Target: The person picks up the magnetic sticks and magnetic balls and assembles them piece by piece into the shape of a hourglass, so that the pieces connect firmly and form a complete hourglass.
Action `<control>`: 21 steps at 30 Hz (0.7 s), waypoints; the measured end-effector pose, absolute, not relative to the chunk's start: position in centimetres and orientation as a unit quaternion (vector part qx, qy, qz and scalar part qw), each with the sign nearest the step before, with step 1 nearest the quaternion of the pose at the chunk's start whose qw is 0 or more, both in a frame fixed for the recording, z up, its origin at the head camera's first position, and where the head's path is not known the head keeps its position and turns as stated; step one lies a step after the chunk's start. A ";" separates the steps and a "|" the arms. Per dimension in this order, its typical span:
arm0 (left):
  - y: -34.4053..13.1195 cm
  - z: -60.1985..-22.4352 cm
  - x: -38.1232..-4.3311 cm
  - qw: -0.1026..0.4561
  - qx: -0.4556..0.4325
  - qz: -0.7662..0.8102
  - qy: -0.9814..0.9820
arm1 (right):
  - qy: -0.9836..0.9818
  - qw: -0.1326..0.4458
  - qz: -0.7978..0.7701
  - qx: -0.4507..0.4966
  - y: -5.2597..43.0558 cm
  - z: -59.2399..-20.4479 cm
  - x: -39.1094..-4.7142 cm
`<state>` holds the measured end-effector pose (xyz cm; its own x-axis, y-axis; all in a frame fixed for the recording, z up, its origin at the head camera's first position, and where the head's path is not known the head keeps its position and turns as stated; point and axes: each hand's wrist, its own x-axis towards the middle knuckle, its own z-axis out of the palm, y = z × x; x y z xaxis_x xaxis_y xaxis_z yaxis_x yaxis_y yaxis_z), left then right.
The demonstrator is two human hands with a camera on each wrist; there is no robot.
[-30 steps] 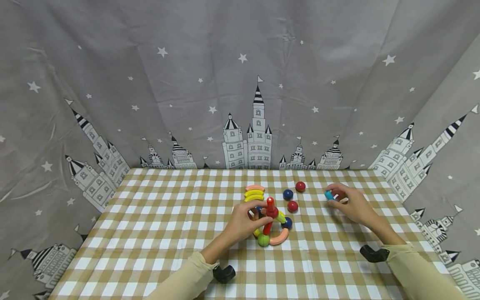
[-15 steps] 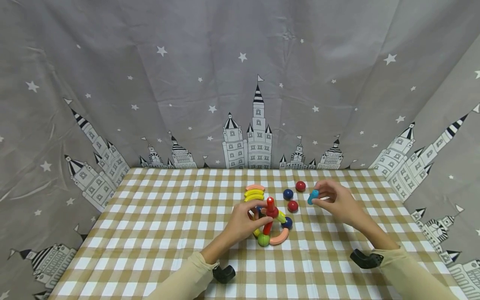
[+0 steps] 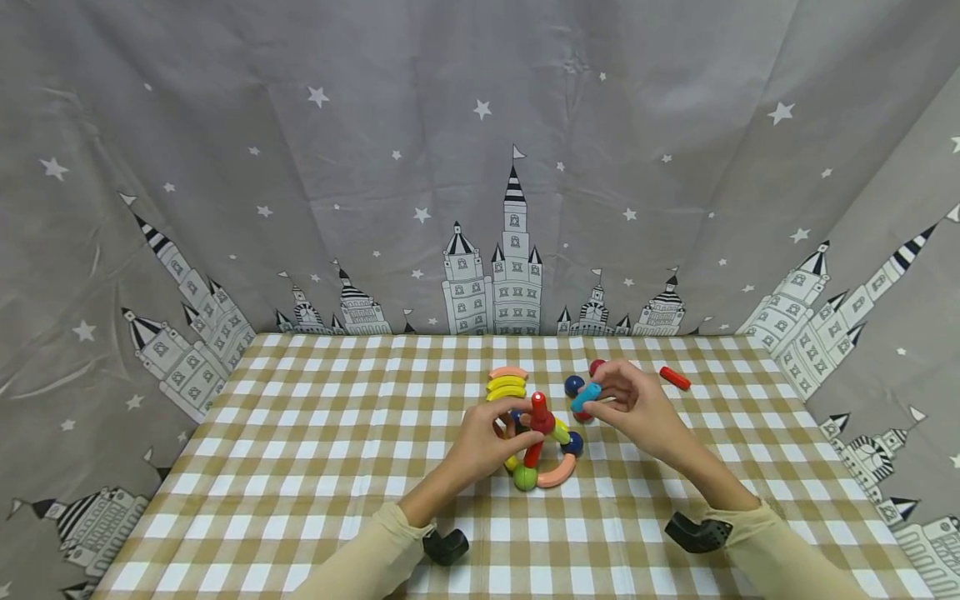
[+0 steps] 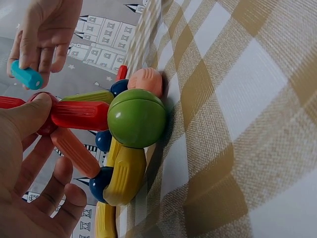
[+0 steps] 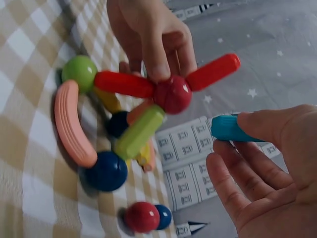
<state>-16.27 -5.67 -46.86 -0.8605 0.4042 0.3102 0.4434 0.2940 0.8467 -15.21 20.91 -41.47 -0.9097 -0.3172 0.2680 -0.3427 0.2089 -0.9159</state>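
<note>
My left hand (image 3: 483, 440) pinches the red ball (image 5: 173, 94) at the top of a small frame of magnetic rods and balls. From that ball one red rod (image 5: 215, 71) points up. A second red rod (image 4: 79, 114), a yellow-green rod (image 5: 140, 131) and an orange rod (image 4: 74, 152) slope down to the base. A green ball (image 4: 136, 118), blue balls and curved orange and yellow pieces form the base ring. To the right, my right hand (image 3: 637, 415) holds a light blue rod (image 3: 585, 398) between thumb and fingers, apart from the frame.
Curved yellow pieces (image 3: 506, 387) and a curved orange piece (image 3: 508, 372) lie behind the frame. A blue ball (image 3: 574, 385) and two red balls, partly hidden by the right hand, sit nearby. One loose red rod (image 3: 675, 378) lies on the checked cloth (image 3: 315, 433).
My right hand has carried the light blue rod left toward the frame and turned it to a slant. The loose red rod on the right has come into sight. My left hand stays on the red ball.
</note>
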 end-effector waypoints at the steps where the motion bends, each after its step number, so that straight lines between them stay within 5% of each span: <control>1: -5.7 -46.9 -16.3 0.019 -0.264 -0.531 -0.805 | -0.775 0.008 0.596 0.209 20.7 -41.5 -15.2; 21: -5.7 -46.8 -16.2 0.028 -0.274 -0.527 -0.804 | -0.763 -0.012 0.619 0.186 18.2 -42.5 -14.8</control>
